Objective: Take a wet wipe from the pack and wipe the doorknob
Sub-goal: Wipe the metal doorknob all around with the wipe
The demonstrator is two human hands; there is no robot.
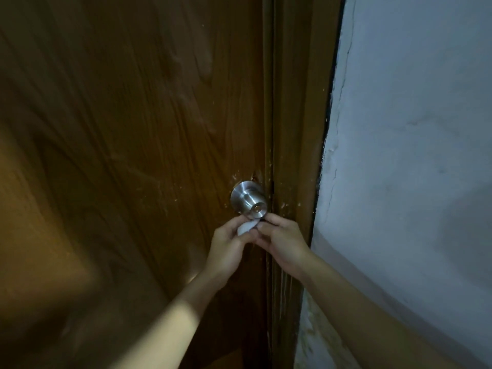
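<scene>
We note both hands, left hand and right hand, pinching the wet wipe under the doorknob by the door edge; we advise wrapping it fully around.

The doorknob is brushed metal with a soft satin sheen. The door is brown wood-grain with a slightly glossy, scuffed surface, and the wall is matt, rough, cracked plaster. The wet wipe looks like soft white cloth.
</scene>
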